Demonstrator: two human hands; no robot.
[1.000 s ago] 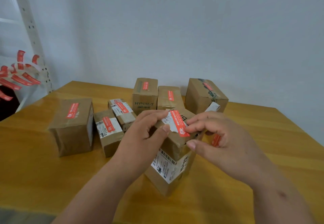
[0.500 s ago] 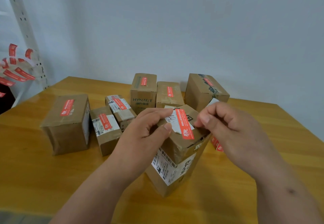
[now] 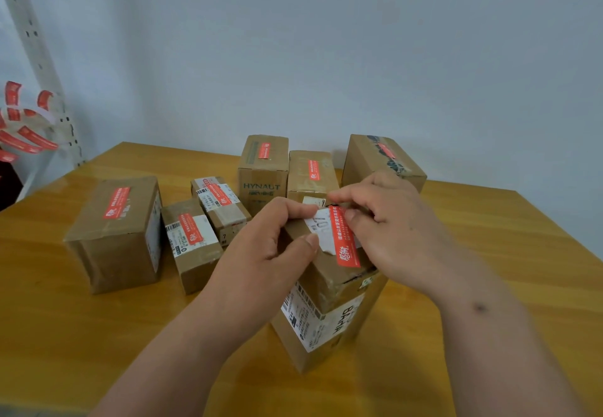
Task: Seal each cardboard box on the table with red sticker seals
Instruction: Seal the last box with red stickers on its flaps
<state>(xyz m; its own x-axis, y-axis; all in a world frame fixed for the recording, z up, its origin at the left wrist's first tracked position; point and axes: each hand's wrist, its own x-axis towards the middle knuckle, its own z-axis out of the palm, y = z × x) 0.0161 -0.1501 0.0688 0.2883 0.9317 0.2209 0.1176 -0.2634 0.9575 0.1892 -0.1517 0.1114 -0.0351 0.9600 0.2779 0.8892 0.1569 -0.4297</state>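
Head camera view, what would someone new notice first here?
First, the two bare hands at centre: the left hand grips the tall brown cardboard box while the right hand presses a long red sticker seal on its top. Behind stand six smaller sealed cardboard boxes on the yellow wooden table.

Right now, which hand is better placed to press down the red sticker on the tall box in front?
Probably the right hand: its fingers already rest beside the red sticker on the tall box, while the left hand grips the box's top edge, steadying it.
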